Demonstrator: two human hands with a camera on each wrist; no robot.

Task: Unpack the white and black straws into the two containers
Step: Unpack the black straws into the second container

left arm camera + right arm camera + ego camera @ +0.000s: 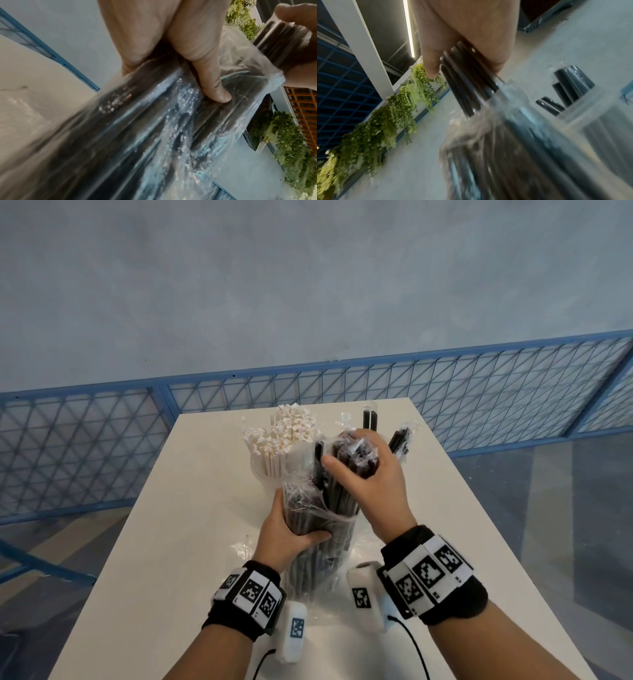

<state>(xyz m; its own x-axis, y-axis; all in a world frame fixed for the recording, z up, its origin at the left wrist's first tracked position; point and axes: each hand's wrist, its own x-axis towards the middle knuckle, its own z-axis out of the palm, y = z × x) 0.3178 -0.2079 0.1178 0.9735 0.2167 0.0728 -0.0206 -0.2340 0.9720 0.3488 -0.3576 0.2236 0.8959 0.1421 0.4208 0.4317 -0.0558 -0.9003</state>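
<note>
A clear plastic bag of black straws (315, 529) stands tilted on the white table (178, 542). My left hand (291, 534) grips the bag around its middle, thumb across the front (212, 83). My right hand (363, 470) grips a bunch of black straws (467, 83) at the bag's open top. White straws (284, 436) stand in a clear container (270, 474) behind the bag on the left. A few black straws (370, 419) stand behind my right hand, in a clear container (597, 121) in the right wrist view.
A blue mesh fence (445, 398) runs behind the table's far edge. Loose clear plastic (246, 546) lies on the table under the bag. Bare tabletop shows left and right of my hands.
</note>
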